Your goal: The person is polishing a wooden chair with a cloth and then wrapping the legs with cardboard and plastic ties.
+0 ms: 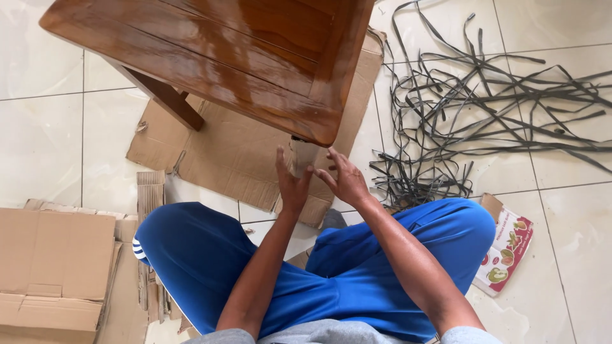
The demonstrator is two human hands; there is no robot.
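On the tiled floor (38, 140) a wooden table (242, 57) stands on flat cardboard (236, 159). The left hand (291, 185) and the right hand (344, 178), fingers spread, press a cardboard wrap (301, 156) around the near leg; holding it tight seems needed.

Wooden table (255, 57): its top is cut off by the upper edge, and only one leg (167, 95) shows in full. The near corner leg (303, 156) is largely hidden beneath the tabletop and between the left hand (292, 185) and right hand (344, 179); whether the palms touch it cannot be told. Flattened cardboard sheet (236, 159): its middle is covered by the table. Cardboard stack (57, 267): cut off at the left and lower edges. Black straps (484, 95): run past the right edge. Printed carton (507, 245): partly behind the blue trouser knee (446, 229), print too small to make out.
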